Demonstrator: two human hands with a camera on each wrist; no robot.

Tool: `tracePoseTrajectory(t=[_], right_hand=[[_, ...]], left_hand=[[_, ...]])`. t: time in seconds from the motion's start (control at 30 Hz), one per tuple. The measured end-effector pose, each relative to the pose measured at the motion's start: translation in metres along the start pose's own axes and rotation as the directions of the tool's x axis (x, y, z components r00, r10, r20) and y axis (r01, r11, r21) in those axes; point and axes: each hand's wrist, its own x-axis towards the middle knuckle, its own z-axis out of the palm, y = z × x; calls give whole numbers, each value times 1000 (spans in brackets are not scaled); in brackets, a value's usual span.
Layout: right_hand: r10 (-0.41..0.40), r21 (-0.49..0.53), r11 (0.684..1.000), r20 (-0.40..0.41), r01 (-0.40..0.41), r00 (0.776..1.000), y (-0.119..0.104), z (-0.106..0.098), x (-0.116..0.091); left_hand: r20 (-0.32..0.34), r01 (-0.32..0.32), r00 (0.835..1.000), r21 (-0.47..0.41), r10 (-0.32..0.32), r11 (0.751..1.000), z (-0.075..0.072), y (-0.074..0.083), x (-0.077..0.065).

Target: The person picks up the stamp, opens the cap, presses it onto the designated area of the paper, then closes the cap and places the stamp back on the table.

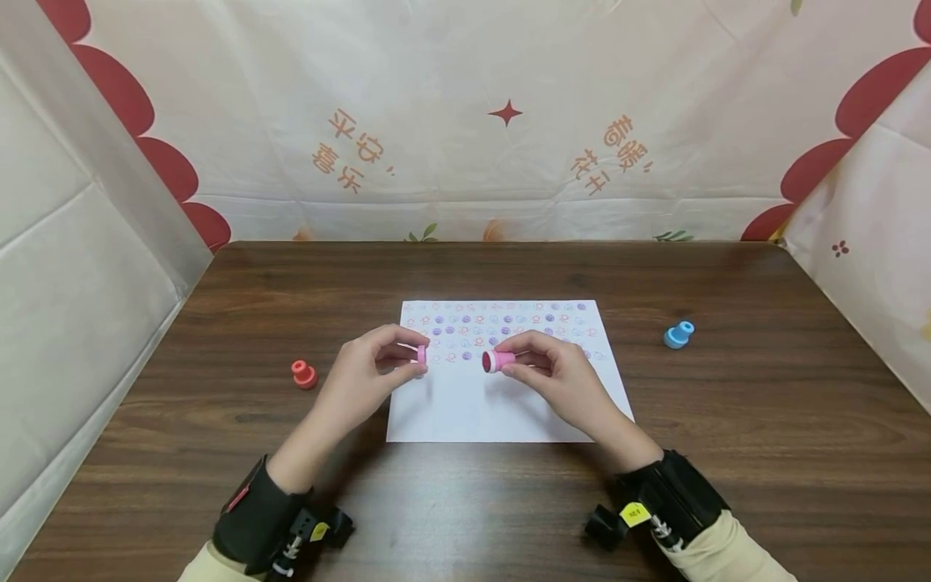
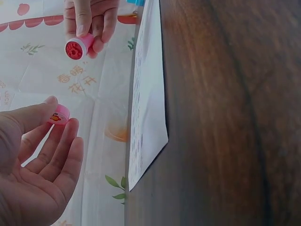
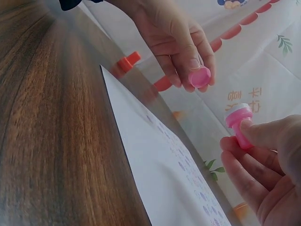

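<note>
My left hand (image 1: 367, 368) pinches a small round pink cap (image 2: 60, 115) between thumb and fingers; a little picture shows on its top in the left wrist view. Its hollow side appears in the right wrist view. With its handle in the fingertips of my right hand (image 1: 556, 376), a pink stamp (image 1: 497, 361) lies on its side, its red patterned face turned left toward the cap. A gap separates stamp and cap. Both hands are above a white sheet of paper (image 1: 444, 412), whose upper part bears rows of small red, blue and purple prints (image 1: 465, 331).
A red stamp (image 1: 304, 375) stands on the wooden table (image 1: 218, 493) to the left of the paper. Over on the right stands a blue stamp (image 1: 679, 335). Behind the table hangs a pale printed cloth (image 1: 451, 97).
</note>
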Motion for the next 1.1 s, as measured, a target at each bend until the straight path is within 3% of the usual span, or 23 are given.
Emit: tracePoseTrajectory(t=[0.57,1.1], right_hand=[[-40,-18,999,-7,40,999,-9,8,14],[-80,-123,989,54,86,995,-14,28,32]], left_hand=[[-2,27,1000,23,-27,999,-8,-3,-4],[-15,35,999,43,-34,998,-15,-6,-7]])
